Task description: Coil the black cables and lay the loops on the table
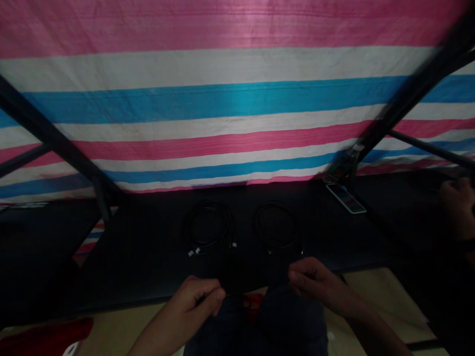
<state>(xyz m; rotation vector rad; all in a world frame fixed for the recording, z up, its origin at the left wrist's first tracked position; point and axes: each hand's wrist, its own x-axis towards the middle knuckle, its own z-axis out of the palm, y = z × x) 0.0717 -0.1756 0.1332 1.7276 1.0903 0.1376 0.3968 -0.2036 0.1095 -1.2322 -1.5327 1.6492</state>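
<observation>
Two coils of black cable lie side by side on the black tabletop point(141, 257). The left coil point(208, 244) has small white connector ends point(194, 251) at its near side. On the right coil point(276, 245), two small light tips show near its front. My left hand point(198, 301) is closed in a pinch over the table's near edge, below the left coil. My right hand point(319, 283) is pinched too, just in front of the right coil. Dim light hides whatever either hand may hold between its fingertips. Neither hand touches a coil.
A phone point(347, 199) lies at the back right, with a clear plastic bottle point(341, 165) behind it. Dark metal bars point(404, 104) slant up on both sides before a striped sheet point(237, 101). Another person's hand point(458, 202) is at far right.
</observation>
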